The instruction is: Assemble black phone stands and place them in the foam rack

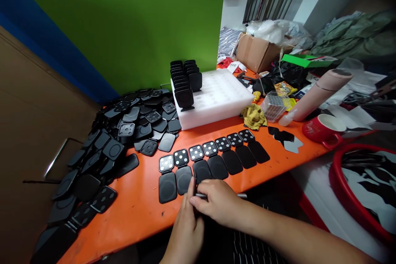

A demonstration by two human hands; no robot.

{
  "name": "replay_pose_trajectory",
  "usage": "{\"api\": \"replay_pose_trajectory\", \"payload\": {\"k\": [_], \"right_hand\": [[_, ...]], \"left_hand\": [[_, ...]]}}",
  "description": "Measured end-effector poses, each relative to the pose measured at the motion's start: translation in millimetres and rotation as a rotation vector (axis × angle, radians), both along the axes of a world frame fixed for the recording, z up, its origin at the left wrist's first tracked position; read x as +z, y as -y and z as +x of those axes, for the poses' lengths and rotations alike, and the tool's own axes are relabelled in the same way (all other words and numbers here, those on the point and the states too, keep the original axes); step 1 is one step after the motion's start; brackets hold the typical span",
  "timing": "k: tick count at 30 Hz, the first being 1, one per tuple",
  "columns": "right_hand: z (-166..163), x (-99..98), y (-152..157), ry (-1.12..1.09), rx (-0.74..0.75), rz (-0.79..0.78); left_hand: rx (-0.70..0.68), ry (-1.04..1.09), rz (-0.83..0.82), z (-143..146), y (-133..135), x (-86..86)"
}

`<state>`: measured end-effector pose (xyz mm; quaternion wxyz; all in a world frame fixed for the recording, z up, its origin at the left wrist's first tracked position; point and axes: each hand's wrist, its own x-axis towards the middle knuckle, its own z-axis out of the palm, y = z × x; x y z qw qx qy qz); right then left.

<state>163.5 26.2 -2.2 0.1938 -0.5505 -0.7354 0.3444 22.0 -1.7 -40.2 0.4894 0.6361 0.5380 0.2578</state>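
My left hand [187,225] is closed at the table's front edge, gripping a thin black hinged case [194,185] that stands on edge and is mostly hidden by the fingers. My right hand [219,202] is wrapped round a metal rod [242,196]. Its threaded-looking end [201,195] points at the black piece; whether they touch I cannot tell. Just beyond both hands, several opened black hinged cases [202,170] lie in a row, their far halves dotted with round silvery or white spots [196,152].
A heap of black cases [136,123] covers the orange table's [145,210] left side. Behind the row, a white foam block [213,113] holds upright black pieces [185,97]. To the right are a yellow cloth [254,116], a red mug [321,128] and a pink bottle [318,95].
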Motion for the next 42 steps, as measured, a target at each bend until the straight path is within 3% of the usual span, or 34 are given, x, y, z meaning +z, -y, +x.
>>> {"api": "replay_pose_trajectory", "payload": {"k": [4, 6, 9, 11, 13, 16, 19, 22, 26, 29, 34, 38, 42], "right_hand": [[-0.4, -3.9, -0.1, -0.071, -0.013, -0.031], [-0.2, -4.8, -1.9, -0.187, -0.007, -0.104], [1.3, -5.0, -7.4, -0.439, -0.020, -0.337], [3.6, -3.0, -11.4, -0.461, -0.078, -0.357], [6.8, 1.3, -14.1, -0.336, -0.082, -0.228], [11.0, 10.0, -14.4, -0.093, 0.050, -0.060], [12.2, 14.2, -11.8, 0.019, 0.117, -0.047], [10.1, 9.3, -8.8, -0.041, 0.054, -0.130], [5.5, -2.6, -5.6, -0.164, -0.075, -0.226], [2.5, -7.1, -4.5, -0.392, -0.096, -0.268], [0.5, -7.1, -4.1, -0.913, -0.024, -0.626], [2.5, -2.3, -3.6, -1.074, -0.097, -0.822], [2.5, 3.6, -1.0, -1.084, -0.141, -0.946]], "left_hand": [[0.012, 0.080, -0.070, 0.4, 1.1, 1.6], [0.055, 0.190, -0.193, 1.6, 2.5, 6.9], [0.078, 0.418, -0.461, 1.6, 4.5, 15.5], [0.071, 0.469, -0.523, -0.6, 4.7, 17.6], [0.043, 0.360, -0.422, -4.6, 3.9, 15.9], [-0.049, 0.053, -0.156, -12.6, 2.9, 11.2], [-0.154, -0.181, -0.019, -20.1, 4.9, 10.0], [-0.209, -0.291, 0.019, -24.4, 9.4, 12.1], [-0.167, -0.220, 0.005, -23.2, 10.5, 13.1], [-0.028, 0.029, -0.106, -17.7, 1.7, 13.9], [0.217, 0.458, -0.324, -13.7, -17.2, 19.6], [0.235, 0.431, -0.362, -19.1, -20.3, 26.6], [0.170, 0.269, -0.223, -22.9, -18.9, 34.6]]}}
